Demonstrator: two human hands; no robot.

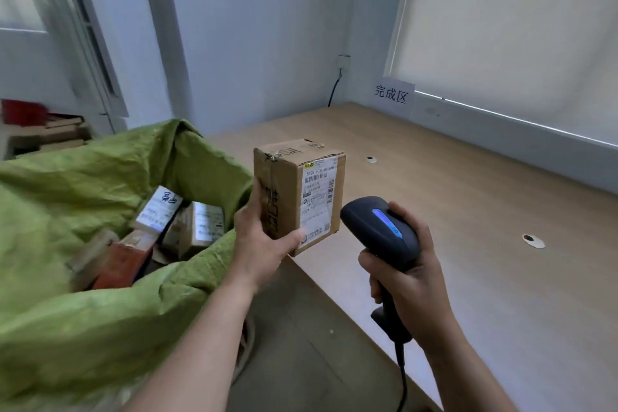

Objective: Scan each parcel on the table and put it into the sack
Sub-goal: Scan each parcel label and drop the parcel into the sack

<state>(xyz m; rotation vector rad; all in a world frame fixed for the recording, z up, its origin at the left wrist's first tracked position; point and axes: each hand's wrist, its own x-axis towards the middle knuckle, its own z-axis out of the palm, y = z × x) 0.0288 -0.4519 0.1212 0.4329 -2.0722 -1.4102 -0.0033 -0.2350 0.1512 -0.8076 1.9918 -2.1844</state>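
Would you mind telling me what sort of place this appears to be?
Probably a small parcel-sorting room: the right hand holds a barcode scanner at a labelled cardboard parcel, a green sack already holds parcels, and a wall sign reads 完成区.

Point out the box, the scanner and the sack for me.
box (311, 191), head view, on its labelled front face.
scanner (378, 227), head view, on its dark head.
sack (83, 170), head view, on its green far wall.

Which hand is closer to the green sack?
The left hand. It holds the cardboard box right beside the sack's open edge. The right hand holds the scanner farther off, on the far side of the box, over the table.
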